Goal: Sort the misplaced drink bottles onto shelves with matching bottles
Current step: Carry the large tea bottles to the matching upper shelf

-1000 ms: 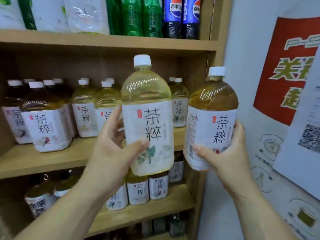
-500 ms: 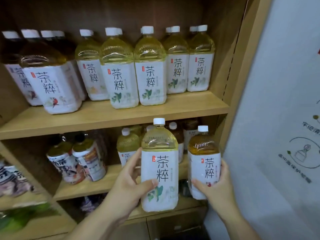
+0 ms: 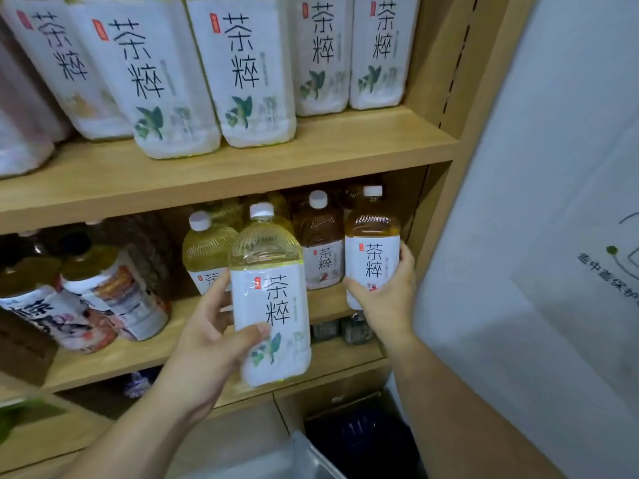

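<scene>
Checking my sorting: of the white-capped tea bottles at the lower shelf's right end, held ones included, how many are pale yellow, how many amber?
Pale yellow tea: 2, the held pale bottle in the left hand and the shelved pale bottle.
Amber tea: 2, the held amber bottle in the right hand and the shelved amber bottle.
Total: 4; those farther back are too hidden.

Your pale yellow bottle [image 3: 269,292] has a white cap and a white label with black characters, a small red seal and a green leaf sprig. Right of it, the amber bottle [image 3: 371,257] has the same white cap and label, with a red mark low down. Above it, the upper-row bottles [image 3: 249,74] show the green-leaf label. Left of it, the dark bottles [image 3: 114,299] carry orange, blue and white print. The shelf boards [image 3: 311,150] are light wood.
</scene>
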Demonstrator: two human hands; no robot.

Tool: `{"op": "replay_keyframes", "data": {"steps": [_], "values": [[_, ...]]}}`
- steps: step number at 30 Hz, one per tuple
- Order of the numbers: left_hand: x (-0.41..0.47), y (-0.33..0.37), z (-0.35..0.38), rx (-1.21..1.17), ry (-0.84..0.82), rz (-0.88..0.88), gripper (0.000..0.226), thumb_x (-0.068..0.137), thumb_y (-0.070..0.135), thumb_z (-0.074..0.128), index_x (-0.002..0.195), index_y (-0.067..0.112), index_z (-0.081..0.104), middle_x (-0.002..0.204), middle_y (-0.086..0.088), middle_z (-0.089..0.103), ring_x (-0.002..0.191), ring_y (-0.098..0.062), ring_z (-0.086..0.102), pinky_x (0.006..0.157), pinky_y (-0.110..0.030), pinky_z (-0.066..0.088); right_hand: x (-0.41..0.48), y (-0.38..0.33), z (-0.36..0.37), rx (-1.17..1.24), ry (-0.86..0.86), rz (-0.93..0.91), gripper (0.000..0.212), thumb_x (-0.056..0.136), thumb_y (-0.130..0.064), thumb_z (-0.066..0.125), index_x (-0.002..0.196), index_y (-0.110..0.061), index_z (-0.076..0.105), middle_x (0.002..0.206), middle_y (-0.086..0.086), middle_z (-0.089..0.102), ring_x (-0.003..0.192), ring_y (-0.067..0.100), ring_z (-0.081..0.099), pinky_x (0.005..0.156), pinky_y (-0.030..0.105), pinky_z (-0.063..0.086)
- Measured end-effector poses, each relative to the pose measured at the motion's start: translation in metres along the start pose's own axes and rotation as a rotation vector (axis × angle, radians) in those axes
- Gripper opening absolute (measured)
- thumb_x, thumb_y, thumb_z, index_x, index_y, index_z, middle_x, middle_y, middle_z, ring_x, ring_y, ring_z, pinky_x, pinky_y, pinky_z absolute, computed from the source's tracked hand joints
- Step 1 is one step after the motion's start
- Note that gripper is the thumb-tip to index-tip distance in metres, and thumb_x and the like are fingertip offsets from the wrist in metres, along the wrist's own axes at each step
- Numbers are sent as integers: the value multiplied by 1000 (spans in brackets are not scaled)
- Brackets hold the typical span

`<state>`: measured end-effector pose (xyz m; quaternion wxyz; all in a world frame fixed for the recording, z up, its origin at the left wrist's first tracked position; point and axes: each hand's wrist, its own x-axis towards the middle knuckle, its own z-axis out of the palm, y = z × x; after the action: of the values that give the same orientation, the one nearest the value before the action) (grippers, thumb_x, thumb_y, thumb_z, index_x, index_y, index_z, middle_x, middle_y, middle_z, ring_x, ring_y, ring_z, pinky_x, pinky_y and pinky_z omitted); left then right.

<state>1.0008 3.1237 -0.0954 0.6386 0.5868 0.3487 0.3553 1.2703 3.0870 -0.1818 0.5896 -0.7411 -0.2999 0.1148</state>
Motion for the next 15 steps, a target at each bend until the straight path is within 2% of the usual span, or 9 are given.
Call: {"op": "replay_keyframes", "data": {"steps": [4,6,8,12,15], "values": [[5,-8,0,-23,2,-3,76,70,4,77,137,34,60,128,-7,69,117,-29,68,85,-51,61,17,11,4,-24,-2,32,109,63,-37,96,147,-41,28,128,-10,54,114,7,56,87,33,59],[8,-12,2,-29,-5,-17,86,66,-5,83,140,32,58,129,-6,69,116,-27,69,84,-48,61,19,17,4,-25,1,55,106,63,-39,95,146,-39,29,125,-11,56,111,6,58,89,37,61],[11,-15,4,-52,8,-20,84,67,-3,82,140,29,58,127,-6,70,114,-26,70,82,-43,62,20,20,4,-43,-3,60,106,64,-41,94,147,-38,28,126,-9,56,110,7,58,91,41,61],[14,-23,5,-44,0,-34,78,70,0,80,138,30,59,127,-8,70,117,-31,68,87,-51,59,13,25,3,-151,-1,10,108,64,-59,87,150,-38,24,133,-5,49,121,14,51,98,48,56],[14,-31,7,-84,19,-72,73,69,3,78,135,30,61,124,-10,72,114,-35,69,77,-45,60,1,27,4,-267,71,-32,108,67,-66,82,152,-31,26,139,-1,41,130,20,42,104,54,50]]}}
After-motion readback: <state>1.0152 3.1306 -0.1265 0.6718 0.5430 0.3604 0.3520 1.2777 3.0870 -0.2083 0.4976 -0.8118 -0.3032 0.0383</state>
